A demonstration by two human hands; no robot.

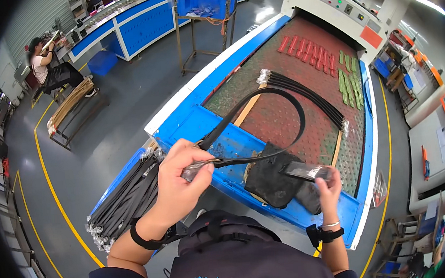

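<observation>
My left hand point(181, 177) is closed on a black strap point(301, 116), which bends in a wide loop over the machine's front end. Both ends of the loop meet at these fingers, where clear wrapping also shows. My right hand point(330, 185) pinches a small clear plastic sleeve point(310, 170) with dark showing through it; whether anything is inside I cannot tell. Beneath that sleeve lies a black cloth pad point(273, 179) on the blue front ledge point(226, 178). Farther back, several black straps point(308, 95) with plastic-wrapped ends lie side by side across two wooden strips point(250, 110).
Red pieces point(308, 54) and green pieces point(349, 83) lie in rows on the machine's dimpled bed point(284, 117). A bundle of black straps point(132, 194) hangs at my left. A wooden bench point(74, 107) and a seated person point(49, 67) are at far left.
</observation>
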